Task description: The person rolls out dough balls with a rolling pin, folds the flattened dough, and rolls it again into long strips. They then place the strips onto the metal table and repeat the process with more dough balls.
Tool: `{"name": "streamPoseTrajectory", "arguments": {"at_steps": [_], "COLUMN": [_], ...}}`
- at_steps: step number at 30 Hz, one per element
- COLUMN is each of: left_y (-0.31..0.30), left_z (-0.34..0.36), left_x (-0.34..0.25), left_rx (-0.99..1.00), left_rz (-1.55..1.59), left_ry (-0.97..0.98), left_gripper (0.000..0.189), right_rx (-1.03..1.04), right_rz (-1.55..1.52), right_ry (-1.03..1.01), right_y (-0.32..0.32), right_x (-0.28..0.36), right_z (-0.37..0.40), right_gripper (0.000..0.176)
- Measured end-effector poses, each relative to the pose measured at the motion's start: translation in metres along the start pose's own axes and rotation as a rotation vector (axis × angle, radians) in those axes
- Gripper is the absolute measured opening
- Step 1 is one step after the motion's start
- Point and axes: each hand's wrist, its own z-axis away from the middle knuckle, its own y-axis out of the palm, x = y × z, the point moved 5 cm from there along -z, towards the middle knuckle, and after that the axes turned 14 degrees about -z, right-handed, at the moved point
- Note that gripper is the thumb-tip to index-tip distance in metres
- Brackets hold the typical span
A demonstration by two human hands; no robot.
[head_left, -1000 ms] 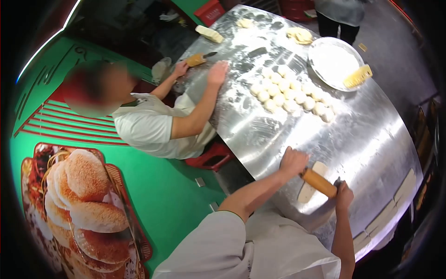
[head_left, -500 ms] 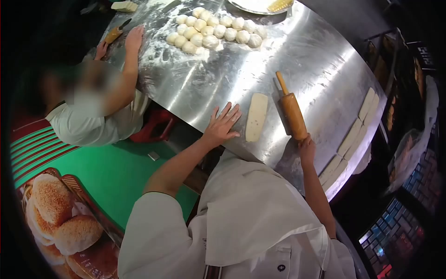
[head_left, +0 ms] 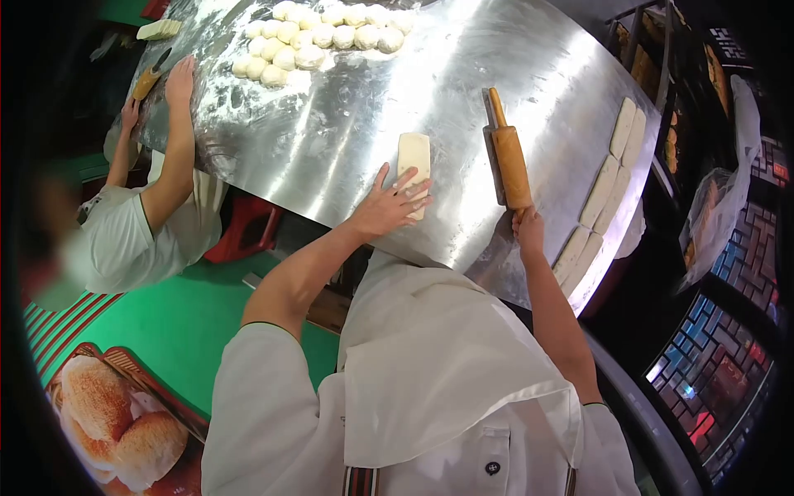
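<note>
A flat, oblong piece of pale dough (head_left: 414, 153) lies on the metal table (head_left: 331, 149). My left hand (head_left: 387, 205) rests with spread fingers over its lower part. To the right of the dough, my right hand (head_left: 528, 225) is closed round the near handle of a wooden rolling pin (head_left: 512, 168). The pin's far handle points away from me, and its barrel is apart from the dough.
Many floured dough balls (head_left: 285, 58) sit at the far left. Long dough strips (head_left: 600, 193) line the right edge. At the left a co-worker (head_left: 169, 157) holds a small rolling pin (head_left: 145, 83). A red stool (head_left: 248, 225) stands below the table.
My left hand has moved onto the dough, which it was beside before. The view has shifted, so the table's contents appear further left. My right hand still holds the rolling pin.
</note>
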Motion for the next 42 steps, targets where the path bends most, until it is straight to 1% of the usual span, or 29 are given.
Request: {"name": "streamPoseTrajectory", "arguments": {"at_steps": [2,6,8,9,11,13,14,15,16,17,18,19,20,21,22,23,25,26,28,29,31,34,35,36,37,39,40,41,42], "left_y": [0.001,0.004,0.001,0.000,-0.007,-0.030,-0.036,-0.050,-0.061,-0.067,-0.075,-0.080,-0.070,-0.047,-0.026,-0.027,-0.032,-0.030,-0.020,-0.021,-0.026,-0.032,-0.029,-0.027,-0.024,-0.025,-0.027,-0.025,-0.029], "left_z": [-0.001,-0.002,-0.001,-0.002,-0.002,-0.001,0.001,0.010,0.020,0.023,0.028,0.033,0.038,0.040,0.044,0.040,0.032,0.028,0.012,0.001,-0.025,-0.065,-0.083,-0.096,-0.107,-0.120,-0.124,-0.118,-0.110], "left_x": [-0.003,-0.013,-0.015,-0.014,-0.011,0.003,0.009,0.030,0.048,0.053,0.057,0.060,0.060,0.056,0.055,0.057,0.060,0.063,0.082,0.091,0.114,0.151,0.168,0.182,0.192,0.205,0.208,0.202,0.193], "left_rx": [0.027,0.036,0.039,0.074,0.113,0.031,0.040,-0.110,-0.264,-0.262,-0.302,-0.342,-0.340,-0.193,-0.048,-0.047,-0.152,-0.146,-0.051,-0.046,0.030,0.067,0.093,0.066,0.040,0.068,0.083,0.027,0.026], "left_rz": [0.041,-0.034,-0.053,0.010,0.069,0.064,0.064,0.091,0.117,0.117,0.076,0.035,0.036,0.024,0.012,0.012,0.025,0.032,0.044,0.049,0.002,-0.053,-0.096,-0.088,-0.080,-0.060,-0.052,-0.063,-0.064], "left_ry": [-0.011,0.049,0.057,0.058,0.059,-0.155,-0.148,-0.346,-0.545,-0.543,-0.572,-0.600,-0.598,-0.566,-0.530,-0.526,-0.533,-0.535,-0.580,-0.579,-0.659,-0.718,-0.735,-0.739,-0.743,-0.757,-0.771,-0.778,-0.777], "left_gripper": [0.065,0.059,0.057,0.057,0.056,0.050,0.050,0.047,0.043,0.043,0.033,0.024,0.024,0.016,0.018,0.018,0.031,0.031,0.041,0.041,0.047,0.052,0.053,0.054,0.055,0.056,0.056,0.054,0.054], "right_rx": [0.020,0.020,-0.026,-0.025,-0.047,-0.027,-0.011,-0.012,0.026,0.066,0.065,0.128,0.194,0.194,0.212,0.228,0.219,0.221,0.208,0.191,0.164,0.119,0.088,0.053,0.039,0.021,0.021,0.029,0.033], "right_rz": [-0.026,-0.043,0.031,0.026,0.378,0.440,0.506,0.503,0.616,0.728,0.727,0.744,0.762,0.761,0.801,0.842,0.844,0.849,0.873,0.894,0.924,0.947,0.980,1.011,0.998,1.009,1.008,0.985,0.963], "right_ry": [0.008,0.014,-0.058,-0.064,-0.490,-0.517,-0.550,-0.542,-0.724,-0.911,-0.912,-0.990,-1.065,-1.062,-1.020,-0.978,-0.976,-0.976,-0.990,-1.010,-0.986,-0.967,-0.998,-1.039,-0.975,-0.873,-0.874,-0.839,-0.806], "right_y": [0.001,0.002,0.001,0.001,0.003,0.010,0.017,0.022,0.033,0.046,0.055,0.069,0.081,0.089,0.099,0.105,0.106,0.106,0.113,0.119,0.128,0.142,0.150,0.155,0.159,0.162,0.163,0.162,0.159], "right_x": [0.002,0.002,-0.003,-0.007,0.004,0.020,0.029,0.032,0.040,0.046,0.047,0.045,0.041,0.035,0.029,0.029,0.035,0.037,0.049,0.057,0.076,0.111,0.131,0.154,0.165,0.185,0.185,0.180,0.174], "right_z": [0.003,0.002,-0.002,-0.007,-0.005,0.018,0.031,0.037,0.047,0.056,0.056,0.059,0.062,0.060,0.056,0.053,0.048,0.049,0.036,0.026,-0.002,-0.041,-0.050,-0.057,-0.072,-0.079,-0.076,-0.073,-0.071], "right_gripper": [0.055,0.051,0.054,0.054,0.053,0.050,0.047,0.047,0.046,0.045,0.045,0.045,0.045,0.045,0.045,0.045,0.044,0.044,0.044,0.045,0.045,0.044,0.045,0.046,0.046,0.049,0.049,0.050,0.051]}}
